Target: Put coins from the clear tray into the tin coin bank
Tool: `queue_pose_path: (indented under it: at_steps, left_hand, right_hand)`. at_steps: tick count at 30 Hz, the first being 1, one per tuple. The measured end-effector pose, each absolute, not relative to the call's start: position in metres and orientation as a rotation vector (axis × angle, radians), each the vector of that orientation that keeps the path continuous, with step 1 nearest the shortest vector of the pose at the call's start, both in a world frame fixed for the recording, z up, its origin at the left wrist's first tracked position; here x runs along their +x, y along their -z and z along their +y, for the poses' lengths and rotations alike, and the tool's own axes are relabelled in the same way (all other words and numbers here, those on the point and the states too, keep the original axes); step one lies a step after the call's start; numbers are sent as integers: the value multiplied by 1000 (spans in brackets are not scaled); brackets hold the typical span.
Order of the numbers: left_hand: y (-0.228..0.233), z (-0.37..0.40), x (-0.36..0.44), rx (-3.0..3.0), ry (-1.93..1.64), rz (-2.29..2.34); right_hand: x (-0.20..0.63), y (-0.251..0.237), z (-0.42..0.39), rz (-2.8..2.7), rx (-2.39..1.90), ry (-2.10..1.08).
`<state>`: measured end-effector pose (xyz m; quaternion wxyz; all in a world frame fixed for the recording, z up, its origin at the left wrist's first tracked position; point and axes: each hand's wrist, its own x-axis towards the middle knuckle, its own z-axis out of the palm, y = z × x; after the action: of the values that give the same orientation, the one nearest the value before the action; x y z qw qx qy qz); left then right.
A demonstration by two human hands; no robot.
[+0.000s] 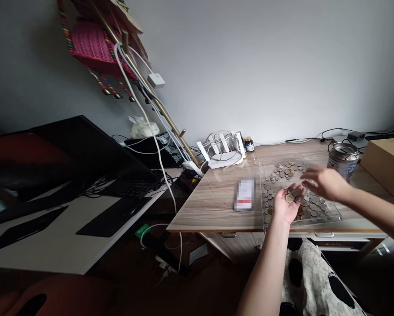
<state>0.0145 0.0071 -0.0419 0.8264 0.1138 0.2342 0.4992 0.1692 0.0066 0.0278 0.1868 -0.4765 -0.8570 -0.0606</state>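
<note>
My left hand [285,210] is palm up and cupped around a small pile of coins [294,195], mostly silver-coloured, one with a gold-coloured centre. Just above and to the right, my right hand [325,182] hovers with its fingers bent and slightly apart; I see nothing in them. Under both hands lies a clear plastic tray [335,217], in which many loose coins [284,171] are spread, silver-coloured with a few gold ones. Behind my right hand stands a round metal tin [343,158] with a slot in its lid. My hands and forearms hide part of the tray.
A phone-sized blurred object [244,194] lies left of the tray. A white router [225,159] with cables and a small dark jar [249,144] stand at the back. A cardboard box [388,164] is at the right. Further left are a laptop [127,186] and a leaning pole [160,112].
</note>
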Motion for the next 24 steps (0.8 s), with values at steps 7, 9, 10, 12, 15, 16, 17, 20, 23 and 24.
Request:
queue_pose_path:
  at_steps: [7,9,10,12,15,16,17,20,23,24]
  left_hand:
    - [40,6,15,87,-1108,566]
    - [41,6,15,67,-1117,562]
    - [42,6,15,63,-1119,567]
    - [43,7,16,57,-1127,582]
    - [43,6,16,57,-1153,566]
    - [42,6,16,68,-1161,545]
    - [42,6,16,85,-1162,523]
    - [40,5,15,134,-1114,502]
    - [40,7,14,122,-1070,549]
    - [41,8,15,113,-1071,562]
  right_hand:
    - [113,-6,-13,-2654,-1214,161]
    - [113,-5,-11,-2643,-1252,170]
    - [113,-5,-11,-2634,-1271,172]
    - [115,-3,-10,-2601,-1322,172]
    - [119,2,-11,-2527,-1359,147]
    - [122,5,-12,-2485,-1341,150]
    - [126,7,-14,-2438,-1298,178]
    - [140,13,-28,-2326,-969,411]
    - [151,13,-55,-2278,-519,633]
    - [153,10,-65,-2260,-416,667]
